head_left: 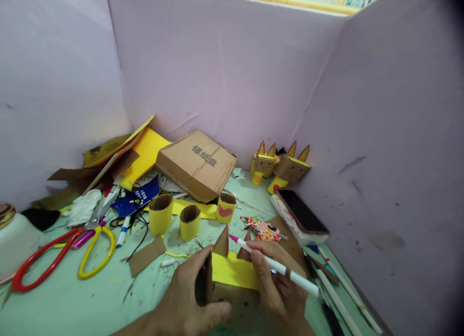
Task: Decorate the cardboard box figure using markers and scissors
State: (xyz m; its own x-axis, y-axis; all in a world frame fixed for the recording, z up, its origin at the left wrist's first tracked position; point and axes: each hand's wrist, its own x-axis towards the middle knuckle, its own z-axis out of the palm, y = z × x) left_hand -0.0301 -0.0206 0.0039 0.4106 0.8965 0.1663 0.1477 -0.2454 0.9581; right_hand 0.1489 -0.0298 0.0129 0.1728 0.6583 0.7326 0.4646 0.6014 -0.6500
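My left hand [188, 297] is closed around the left side of a small cardboard box head [234, 274] with a yellow paper strip across its top. A dark dot marks the box's brown face, and two pointed cardboard ears [221, 243] stand up from it. In my right hand [281, 290] is a white felt-tip marker [300, 282] with a magenta tip. That tip is beside the left ear's reddish edge; whether it touches cannot be made out. My right fingers also lie against the box's right side.
Beyond the box stand yellow-wrapped cardboard rings [161, 215]. Scissors [96, 251] with red and yellow handles lie left. A flat carton [197, 164] leans behind. Finished cardboard figures [290, 169] stand at back right, near a phone [302, 210]. Pens [339, 297] line the right wall.
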